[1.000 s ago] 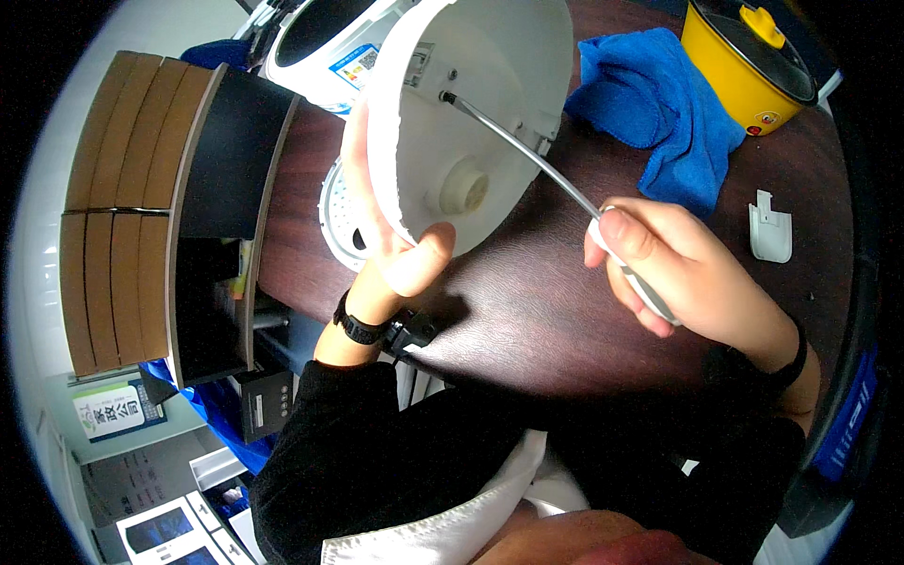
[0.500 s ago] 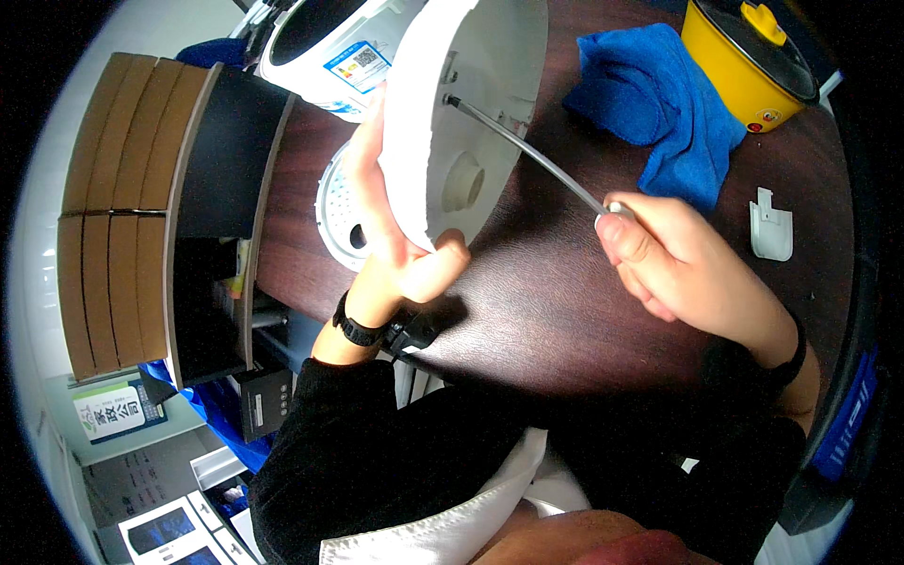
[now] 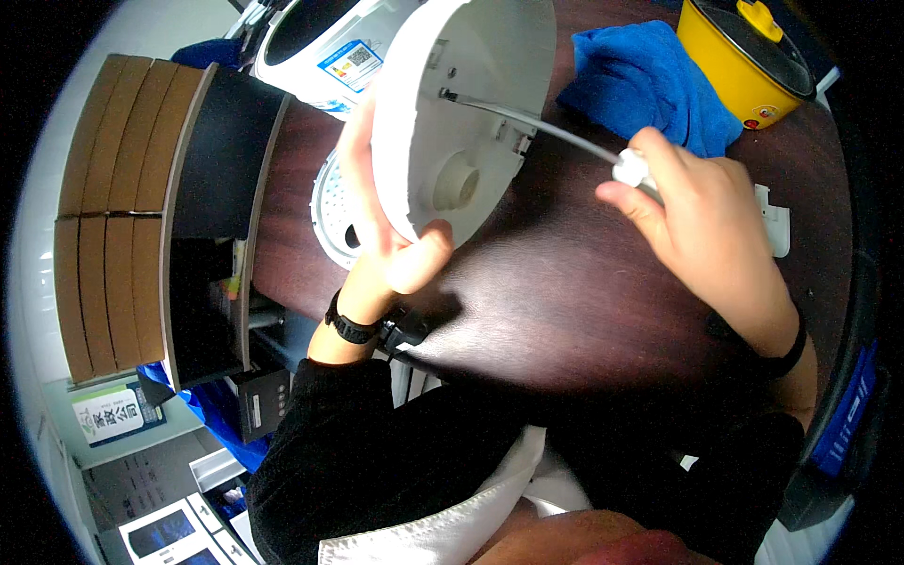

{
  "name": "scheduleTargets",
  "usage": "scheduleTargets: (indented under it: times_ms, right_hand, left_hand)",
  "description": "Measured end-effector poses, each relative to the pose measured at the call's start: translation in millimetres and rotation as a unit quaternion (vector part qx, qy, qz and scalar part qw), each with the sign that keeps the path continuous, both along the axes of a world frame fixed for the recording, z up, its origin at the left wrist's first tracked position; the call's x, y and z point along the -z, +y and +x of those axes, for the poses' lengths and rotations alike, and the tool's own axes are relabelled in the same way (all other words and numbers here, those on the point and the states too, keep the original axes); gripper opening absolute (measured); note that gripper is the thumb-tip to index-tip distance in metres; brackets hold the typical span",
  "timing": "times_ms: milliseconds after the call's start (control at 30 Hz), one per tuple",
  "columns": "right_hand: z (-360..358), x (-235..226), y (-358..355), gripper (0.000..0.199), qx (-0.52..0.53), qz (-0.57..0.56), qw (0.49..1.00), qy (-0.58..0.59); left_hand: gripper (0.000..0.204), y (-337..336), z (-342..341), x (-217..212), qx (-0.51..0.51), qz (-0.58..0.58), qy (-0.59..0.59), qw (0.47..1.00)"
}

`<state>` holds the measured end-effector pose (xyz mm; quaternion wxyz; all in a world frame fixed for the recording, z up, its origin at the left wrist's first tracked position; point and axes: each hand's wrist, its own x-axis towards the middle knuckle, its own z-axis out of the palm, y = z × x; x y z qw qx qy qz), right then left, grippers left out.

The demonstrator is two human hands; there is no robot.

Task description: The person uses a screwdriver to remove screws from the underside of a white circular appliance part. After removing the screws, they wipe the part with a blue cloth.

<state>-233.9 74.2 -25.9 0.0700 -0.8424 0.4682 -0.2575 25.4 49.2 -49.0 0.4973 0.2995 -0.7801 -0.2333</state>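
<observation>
My left hand (image 3: pixel 400 259) grips the lower rim of a white round plastic cover (image 3: pixel 485 56), holding it tilted above the table. The hollow inside faces right and shows small screw posts and a short round tube. In my right hand (image 3: pixel 711 221) is a screwdriver (image 3: pixel 546 124), held by its white handle. Its long metal shaft slants up and left, and the tip sits at a small dark post inside the cover. Whether a screw is in that post cannot be made out. My left fingers are partly hidden behind the cover.
Behind the cover stands a white appliance body (image 3: pixel 306 71) with a label. A perforated white disc (image 3: pixel 330 202) lies beneath my left hand. A blue cloth (image 3: pixel 650 85), a yellow pot (image 3: pixel 720 71) and a small white plastic piece (image 3: pixel 777 224) are at the right; cardboard boxes (image 3: pixel 99 188) stand left.
My right hand has shifted right and its grip on the screwdriver handle has turned, with the thumb now lifted. The cover has tilted slightly, showing more of its inside.
</observation>
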Motion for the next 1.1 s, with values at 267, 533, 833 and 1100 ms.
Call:
scheduleTargets:
  times_ms: [267, 533, 833, 1100]
  right_hand:
    - [15, -10, 12, 0.036, -0.106, 0.574, 0.727, -0.361]
    - [15, 1, 11, 0.026, -0.076, 0.282, 0.932, -0.215]
    - [-6, -12, 1, 0.035, 0.087, -0.155, 0.979, 0.102]
    - [-2, -8, 0, 0.024, 0.019, 0.045, 0.995, -0.088]
  left_hand:
    - [0.090, -13, 10, 10, 0.027, -0.092, 0.003, 0.995]
    - [0.089, 1, 4, 3, -0.006, -0.017, 0.016, 1.000]
    - [0.089, 2, 3, -2, -0.040, -0.012, -0.054, 0.998]
    - [0.094, -15, 13, 5, -0.001, -0.035, -0.034, 0.999]
